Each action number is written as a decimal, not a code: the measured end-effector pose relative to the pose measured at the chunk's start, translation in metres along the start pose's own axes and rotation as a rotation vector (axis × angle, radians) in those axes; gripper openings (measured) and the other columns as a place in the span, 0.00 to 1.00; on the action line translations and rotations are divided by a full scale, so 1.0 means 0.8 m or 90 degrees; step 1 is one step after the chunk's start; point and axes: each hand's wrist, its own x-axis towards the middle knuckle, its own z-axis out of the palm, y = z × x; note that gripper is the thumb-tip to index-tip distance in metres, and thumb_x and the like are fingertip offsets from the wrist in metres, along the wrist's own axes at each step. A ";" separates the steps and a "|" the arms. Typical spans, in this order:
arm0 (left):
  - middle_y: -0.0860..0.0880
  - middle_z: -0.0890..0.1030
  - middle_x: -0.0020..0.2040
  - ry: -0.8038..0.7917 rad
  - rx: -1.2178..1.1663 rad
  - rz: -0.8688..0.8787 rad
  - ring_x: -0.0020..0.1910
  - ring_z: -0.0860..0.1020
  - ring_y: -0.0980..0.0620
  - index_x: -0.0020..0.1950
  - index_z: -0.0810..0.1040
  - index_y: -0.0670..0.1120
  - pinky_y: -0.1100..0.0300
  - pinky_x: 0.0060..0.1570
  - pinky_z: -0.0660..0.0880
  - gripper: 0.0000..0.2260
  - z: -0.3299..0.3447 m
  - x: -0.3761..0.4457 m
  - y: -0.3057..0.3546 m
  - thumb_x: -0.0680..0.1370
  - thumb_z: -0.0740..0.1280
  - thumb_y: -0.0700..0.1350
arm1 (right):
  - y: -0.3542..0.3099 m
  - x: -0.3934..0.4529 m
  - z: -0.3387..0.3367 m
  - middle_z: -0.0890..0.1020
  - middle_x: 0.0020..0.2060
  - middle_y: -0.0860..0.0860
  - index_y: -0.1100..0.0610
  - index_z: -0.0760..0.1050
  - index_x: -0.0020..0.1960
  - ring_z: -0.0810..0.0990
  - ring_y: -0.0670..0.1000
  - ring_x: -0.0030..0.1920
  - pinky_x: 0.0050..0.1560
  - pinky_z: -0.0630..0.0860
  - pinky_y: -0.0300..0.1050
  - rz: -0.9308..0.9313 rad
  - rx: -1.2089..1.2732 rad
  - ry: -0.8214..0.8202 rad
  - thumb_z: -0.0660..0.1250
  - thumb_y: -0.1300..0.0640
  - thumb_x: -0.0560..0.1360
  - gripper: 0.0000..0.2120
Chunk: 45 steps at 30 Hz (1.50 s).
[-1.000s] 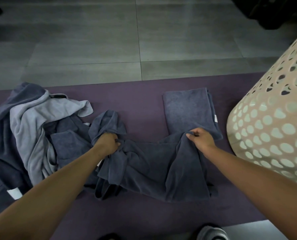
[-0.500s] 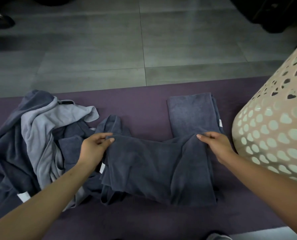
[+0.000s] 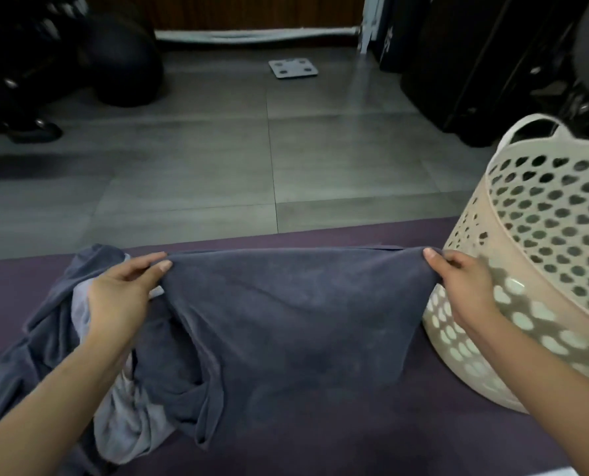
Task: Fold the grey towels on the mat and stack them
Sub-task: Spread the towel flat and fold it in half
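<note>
Dark grey towel (image 3: 293, 324) held up and stretched wide over the middle of the purple mat (image 3: 372, 441), top edge level with the mat's far edge, lower part draping down toward the near edge.

Left hand (image 3: 121, 297): fingers curled, pinching the towel's upper left corner between thumb and fingertips.

Right hand (image 3: 457, 283): fingers curled round the upper right corner, thumb on top, gripping the cloth.

Top edge of towel taut between the two hands; folds and bunching along its lower left side.

Heap of unfolded towels (image 3: 46, 338) at the mat's left edge, dark grey pieces with a lighter grey one (image 3: 128, 420) showing below the left forearm. Held towel overlaps the heap on that side; cannot tell whether touching.

Cream perforated laundry basket (image 3: 543, 269) standing upright at the mat's right edge, just beside the right hand, one loop handle visible at its rim.

Beyond the mat's far edge: grey tiled floor (image 3: 251, 149), a flat bathroom scale (image 3: 293, 68) well apart, dark luggage (image 3: 475, 63) at far right, dark rounded objects at far left, too dim to identify.
</note>
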 end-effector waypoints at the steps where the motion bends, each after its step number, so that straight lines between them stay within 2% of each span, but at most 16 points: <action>1: 0.55 0.83 0.38 0.004 -0.034 -0.003 0.33 0.78 0.68 0.50 0.80 0.45 0.76 0.36 0.73 0.06 -0.002 0.003 0.015 0.75 0.69 0.38 | -0.019 0.000 -0.002 0.80 0.31 0.45 0.54 0.77 0.35 0.77 0.48 0.38 0.49 0.74 0.45 -0.012 0.016 0.003 0.69 0.58 0.74 0.08; 5: 0.59 0.81 0.28 0.008 -0.105 -0.013 0.27 0.77 0.65 0.49 0.80 0.43 0.74 0.32 0.74 0.05 -0.019 0.020 0.082 0.76 0.68 0.36 | -0.095 -0.003 -0.004 0.78 0.32 0.49 0.54 0.75 0.34 0.76 0.46 0.37 0.47 0.73 0.43 -0.050 0.081 0.011 0.70 0.58 0.73 0.09; 11: 0.58 0.82 0.29 0.000 -0.158 0.035 0.30 0.78 0.64 0.45 0.79 0.46 0.73 0.41 0.77 0.06 -0.060 0.017 0.178 0.76 0.67 0.35 | -0.204 -0.023 -0.011 0.77 0.36 0.51 0.56 0.74 0.37 0.76 0.47 0.39 0.45 0.74 0.39 -0.079 0.186 -0.018 0.67 0.63 0.75 0.09; 16: 0.58 0.82 0.29 0.006 -0.143 0.118 0.31 0.79 0.63 0.45 0.80 0.44 0.73 0.37 0.77 0.04 -0.097 -0.007 0.236 0.76 0.68 0.35 | -0.263 -0.049 -0.036 0.78 0.38 0.50 0.59 0.76 0.43 0.77 0.48 0.42 0.42 0.75 0.35 -0.132 0.172 -0.022 0.66 0.62 0.76 0.03; 18: 0.58 0.81 0.28 0.018 -0.112 0.165 0.32 0.79 0.62 0.45 0.80 0.44 0.72 0.37 0.77 0.04 -0.109 -0.015 0.253 0.76 0.68 0.35 | -0.280 -0.057 -0.049 0.79 0.40 0.50 0.61 0.77 0.52 0.78 0.47 0.44 0.45 0.75 0.35 -0.165 0.161 -0.013 0.65 0.62 0.76 0.06; 20: 0.59 0.81 0.28 0.036 -0.086 0.201 0.30 0.79 0.63 0.42 0.79 0.46 0.72 0.36 0.77 0.07 -0.118 -0.018 0.266 0.76 0.68 0.35 | -0.294 -0.061 -0.059 0.80 0.47 0.52 0.62 0.76 0.59 0.78 0.47 0.49 0.54 0.75 0.39 -0.197 0.149 -0.026 0.65 0.62 0.77 0.11; 22: 0.57 0.81 0.29 0.036 -0.061 0.216 0.32 0.79 0.59 0.41 0.78 0.48 0.70 0.36 0.78 0.07 -0.121 -0.015 0.274 0.75 0.69 0.35 | -0.301 -0.059 -0.063 0.80 0.52 0.56 0.62 0.76 0.60 0.78 0.51 0.53 0.60 0.74 0.46 -0.196 0.106 -0.068 0.64 0.62 0.77 0.12; 24: 0.51 0.81 0.34 0.010 -0.014 0.200 0.38 0.78 0.52 0.46 0.80 0.46 0.67 0.39 0.77 0.05 -0.119 -0.008 0.277 0.75 0.70 0.36 | -0.299 -0.051 -0.060 0.81 0.50 0.58 0.61 0.79 0.54 0.79 0.53 0.52 0.60 0.75 0.52 -0.177 0.030 -0.101 0.63 0.62 0.77 0.08; 27: 0.46 0.78 0.38 -0.037 0.081 0.110 0.37 0.74 0.50 0.56 0.79 0.43 0.65 0.37 0.70 0.11 -0.102 0.015 0.264 0.75 0.70 0.37 | -0.284 -0.030 -0.046 0.82 0.46 0.57 0.57 0.79 0.46 0.78 0.53 0.49 0.58 0.74 0.54 -0.141 -0.056 -0.087 0.65 0.59 0.76 0.05; 30: 0.45 0.76 0.37 -0.072 0.096 0.007 0.34 0.72 0.50 0.47 0.80 0.38 0.66 0.26 0.74 0.02 -0.070 0.033 0.254 0.76 0.68 0.34 | -0.267 -0.006 -0.026 0.80 0.43 0.52 0.58 0.79 0.47 0.77 0.51 0.47 0.50 0.71 0.44 -0.127 -0.162 -0.054 0.65 0.57 0.77 0.06; 33: 0.43 0.73 0.38 -0.074 -0.032 -0.104 0.34 0.72 0.48 0.39 0.74 0.39 0.65 0.22 0.76 0.08 -0.030 0.059 0.239 0.78 0.64 0.32 | -0.249 0.021 -0.004 0.77 0.31 0.53 0.59 0.76 0.44 0.77 0.51 0.31 0.35 0.71 0.42 -0.064 -0.174 -0.015 0.62 0.55 0.78 0.09; 35: 0.43 0.73 0.42 -0.059 -0.094 -0.132 0.38 0.74 0.46 0.40 0.73 0.40 0.64 0.26 0.78 0.08 -0.005 0.076 0.232 0.79 0.63 0.33 | -0.240 0.041 0.006 0.77 0.30 0.53 0.58 0.73 0.42 0.77 0.46 0.22 0.25 0.74 0.38 -0.003 -0.092 -0.015 0.60 0.56 0.79 0.09; 36: 0.42 0.74 0.44 -0.053 -0.117 -0.135 0.42 0.75 0.44 0.42 0.74 0.38 0.63 0.31 0.80 0.06 0.006 0.085 0.228 0.79 0.62 0.33 | -0.238 0.049 0.010 0.77 0.31 0.53 0.57 0.71 0.41 0.77 0.44 0.20 0.24 0.75 0.36 0.018 -0.052 -0.021 0.59 0.56 0.80 0.10; 39: 0.40 0.75 0.49 -0.049 -0.165 -0.103 0.53 0.75 0.42 0.55 0.74 0.36 0.54 0.53 0.76 0.05 0.027 0.098 0.231 0.80 0.61 0.34 | -0.240 0.069 0.011 0.78 0.31 0.53 0.55 0.69 0.40 0.80 0.47 0.25 0.36 0.79 0.39 0.023 0.029 -0.039 0.58 0.56 0.80 0.10; 42: 0.41 0.76 0.45 -0.066 -0.204 -0.055 0.50 0.77 0.44 0.54 0.73 0.36 0.52 0.57 0.73 0.05 0.030 0.101 0.245 0.80 0.61 0.34 | -0.257 0.072 0.001 0.76 0.33 0.52 0.56 0.69 0.40 0.80 0.50 0.34 0.33 0.79 0.37 -0.008 0.117 -0.058 0.59 0.57 0.80 0.10; 45: 0.43 0.78 0.44 -0.108 -0.229 -0.018 0.46 0.78 0.47 0.51 0.75 0.35 0.53 0.57 0.72 0.04 0.017 0.095 0.249 0.80 0.61 0.35 | -0.268 0.059 -0.016 0.77 0.33 0.53 0.56 0.72 0.40 0.80 0.49 0.32 0.29 0.78 0.34 -0.023 0.156 -0.069 0.62 0.56 0.79 0.09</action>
